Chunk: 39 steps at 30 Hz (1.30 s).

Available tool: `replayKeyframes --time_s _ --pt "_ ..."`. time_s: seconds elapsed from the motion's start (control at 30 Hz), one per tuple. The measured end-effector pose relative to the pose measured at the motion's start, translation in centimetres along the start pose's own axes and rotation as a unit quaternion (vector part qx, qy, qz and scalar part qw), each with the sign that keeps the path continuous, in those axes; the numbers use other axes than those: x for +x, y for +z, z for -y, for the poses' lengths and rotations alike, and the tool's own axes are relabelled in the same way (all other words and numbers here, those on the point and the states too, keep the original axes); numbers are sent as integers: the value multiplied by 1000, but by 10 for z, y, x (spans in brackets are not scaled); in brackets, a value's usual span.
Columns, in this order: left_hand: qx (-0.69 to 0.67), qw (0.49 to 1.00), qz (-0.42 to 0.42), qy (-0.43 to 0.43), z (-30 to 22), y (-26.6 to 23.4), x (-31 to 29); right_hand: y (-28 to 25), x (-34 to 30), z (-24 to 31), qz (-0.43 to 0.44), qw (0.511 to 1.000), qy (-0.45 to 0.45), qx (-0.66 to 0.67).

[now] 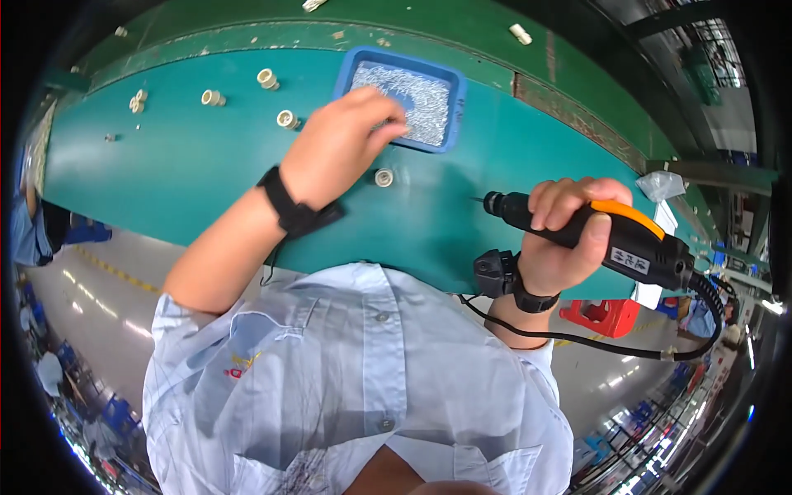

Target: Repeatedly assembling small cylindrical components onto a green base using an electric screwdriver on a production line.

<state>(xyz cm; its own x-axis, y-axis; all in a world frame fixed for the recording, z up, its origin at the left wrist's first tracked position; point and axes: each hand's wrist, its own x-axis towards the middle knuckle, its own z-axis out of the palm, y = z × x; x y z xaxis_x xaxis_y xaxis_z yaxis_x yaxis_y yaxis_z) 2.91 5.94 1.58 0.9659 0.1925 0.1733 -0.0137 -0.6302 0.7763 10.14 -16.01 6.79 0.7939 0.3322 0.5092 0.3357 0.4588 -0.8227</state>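
The right hand [549, 256] was wrapped around the electric screwdriver [617, 238], its fingers folded over the body and its thumb pressed against the near side. The left hand [334, 136] was held over the tray [457, 111] with its fingers curled and the thumb drawn close to them; whether anything was pinched there could not be told.

The screwdriver was held over the right part of the table [206, 157], its thin bit [477, 199] pointed left. It was judged the heaviest of these things, rigid, with some drag to be expected from the cord [569, 332]; it was best gripped by the thick middle, away from the bit. The tray was judged stiff and best lifted level by opposite rims, so that nothing would be spilled. The fittings [384, 177] were judged light, hard and liable to roll, to be held around their sides. The metal pieces [425, 107] were judged slippery and fiddly, best taken between thumb and fingertip.

The screwdriver was cased in black, with an orange strip and a pale label. The tray was blue and rectangular, spread with the silvery pieces, whose exact shape was too small to be made out. The fittings were off-white, short and round, the nearest set just beside the tray.
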Motion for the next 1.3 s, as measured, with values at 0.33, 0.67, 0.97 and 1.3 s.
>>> replayKeyframes --time_s 0.33,0.67,0.97,1.3 --pt "32 982 180 -40 24 21 52 3 -4 2 -3 1000 8 -16" --pt "25 994 -58 88 38 19 33 11 10 1 36 999 1 17" --pt "-53 997 -19 54 9 4 6 26 30 14 95 983 -36 150" --pt "-175 983 -8 61 -10 1 -33 51 25 17 190 971 0 146"
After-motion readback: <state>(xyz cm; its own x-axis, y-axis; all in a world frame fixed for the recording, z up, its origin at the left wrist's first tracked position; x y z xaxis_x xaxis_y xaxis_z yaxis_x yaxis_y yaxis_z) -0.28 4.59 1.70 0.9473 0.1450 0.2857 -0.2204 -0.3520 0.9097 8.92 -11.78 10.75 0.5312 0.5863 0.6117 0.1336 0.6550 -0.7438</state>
